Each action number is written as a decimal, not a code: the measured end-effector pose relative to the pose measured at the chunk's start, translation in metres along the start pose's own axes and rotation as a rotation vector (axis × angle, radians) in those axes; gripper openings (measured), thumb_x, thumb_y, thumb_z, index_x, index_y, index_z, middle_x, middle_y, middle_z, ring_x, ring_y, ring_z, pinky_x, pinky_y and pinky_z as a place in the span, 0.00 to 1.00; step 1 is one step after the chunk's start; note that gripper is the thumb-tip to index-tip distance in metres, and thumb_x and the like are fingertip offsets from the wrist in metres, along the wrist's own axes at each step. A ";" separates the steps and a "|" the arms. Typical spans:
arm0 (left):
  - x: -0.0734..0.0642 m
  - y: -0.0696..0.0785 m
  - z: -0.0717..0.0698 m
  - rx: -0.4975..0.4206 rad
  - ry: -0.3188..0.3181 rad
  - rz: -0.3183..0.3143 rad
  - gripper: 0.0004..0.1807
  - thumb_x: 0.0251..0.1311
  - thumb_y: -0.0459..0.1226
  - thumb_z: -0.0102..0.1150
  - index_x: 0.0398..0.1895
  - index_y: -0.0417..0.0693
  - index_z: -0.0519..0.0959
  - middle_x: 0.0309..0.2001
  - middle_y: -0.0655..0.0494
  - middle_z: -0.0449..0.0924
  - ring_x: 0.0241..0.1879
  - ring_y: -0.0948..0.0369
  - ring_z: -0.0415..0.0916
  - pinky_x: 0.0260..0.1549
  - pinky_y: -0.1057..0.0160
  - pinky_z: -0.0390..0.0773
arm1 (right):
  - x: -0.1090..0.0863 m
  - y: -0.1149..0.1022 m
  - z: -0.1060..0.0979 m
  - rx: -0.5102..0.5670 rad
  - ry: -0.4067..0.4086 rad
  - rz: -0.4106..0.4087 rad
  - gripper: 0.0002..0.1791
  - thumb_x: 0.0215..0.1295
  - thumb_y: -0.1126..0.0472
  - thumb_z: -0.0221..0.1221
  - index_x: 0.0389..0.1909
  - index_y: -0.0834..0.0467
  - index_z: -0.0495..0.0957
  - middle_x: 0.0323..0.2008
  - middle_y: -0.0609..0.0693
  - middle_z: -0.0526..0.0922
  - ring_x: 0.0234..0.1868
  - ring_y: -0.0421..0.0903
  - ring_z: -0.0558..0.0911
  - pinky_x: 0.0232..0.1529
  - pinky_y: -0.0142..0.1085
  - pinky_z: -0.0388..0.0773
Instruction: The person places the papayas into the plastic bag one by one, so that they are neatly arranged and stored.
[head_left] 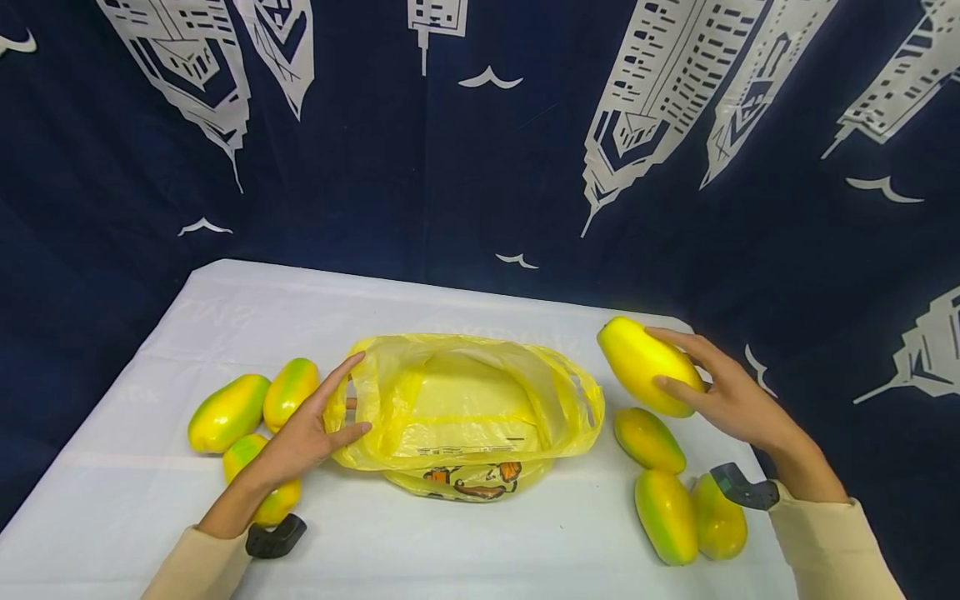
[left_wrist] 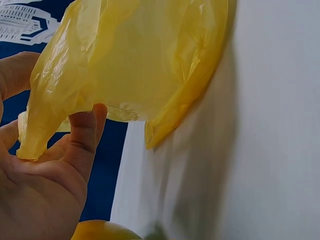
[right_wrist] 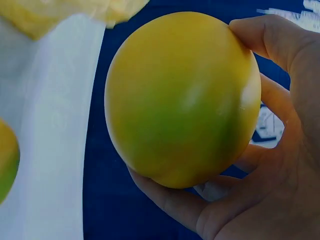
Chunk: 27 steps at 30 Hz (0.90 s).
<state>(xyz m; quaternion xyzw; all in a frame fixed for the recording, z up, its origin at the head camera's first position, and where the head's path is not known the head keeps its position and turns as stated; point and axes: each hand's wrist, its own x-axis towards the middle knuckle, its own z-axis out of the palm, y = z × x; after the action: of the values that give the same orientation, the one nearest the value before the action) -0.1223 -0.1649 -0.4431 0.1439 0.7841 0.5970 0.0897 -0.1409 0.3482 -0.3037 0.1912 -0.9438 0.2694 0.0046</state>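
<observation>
I see the head-worn camera looking forward and down over the white-covered table (head_left: 480,554) and navy skyline-print cloth (head_left: 420,183) beyond. The left-wrist camera peers closely past the left hand (left_wrist: 47,185) at the yellow plastic bag (left_wrist: 142,55), the right-wrist one at the mango-like fruit (right_wrist: 182,97); the head view shares both.

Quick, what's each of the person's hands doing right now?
Left hand: holding the yellow plastic bag at its handle.
Right hand: holding a yellow-green papaya-like fruit.
</observation>
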 end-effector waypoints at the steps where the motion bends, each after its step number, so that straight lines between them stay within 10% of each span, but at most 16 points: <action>1: 0.000 0.000 0.000 0.002 0.001 -0.001 0.52 0.61 0.34 0.68 0.79 0.75 0.48 0.80 0.50 0.43 0.68 0.45 0.63 0.54 0.67 0.80 | 0.001 -0.003 0.001 0.005 0.001 -0.019 0.35 0.69 0.60 0.63 0.75 0.45 0.63 0.63 0.45 0.71 0.56 0.28 0.68 0.52 0.19 0.68; 18: 0.000 0.000 0.000 -0.003 0.006 -0.001 0.52 0.61 0.32 0.68 0.80 0.74 0.48 0.79 0.47 0.46 0.64 0.44 0.68 0.51 0.68 0.80 | 0.023 -0.033 0.021 0.079 -0.064 -0.106 0.35 0.69 0.61 0.63 0.74 0.43 0.63 0.70 0.48 0.68 0.60 0.33 0.70 0.56 0.25 0.72; 27: 0.000 -0.001 0.001 -0.010 0.008 0.001 0.52 0.61 0.32 0.68 0.79 0.75 0.48 0.79 0.47 0.48 0.63 0.44 0.68 0.52 0.63 0.82 | 0.032 -0.049 0.031 0.119 -0.114 -0.133 0.36 0.67 0.61 0.65 0.74 0.41 0.64 0.70 0.46 0.68 0.63 0.44 0.70 0.60 0.52 0.77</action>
<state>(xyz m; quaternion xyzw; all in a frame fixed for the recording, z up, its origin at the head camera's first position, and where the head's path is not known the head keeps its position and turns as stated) -0.1223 -0.1641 -0.4439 0.1413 0.7815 0.6014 0.0871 -0.1497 0.2824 -0.3019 0.2682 -0.9102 0.3126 -0.0425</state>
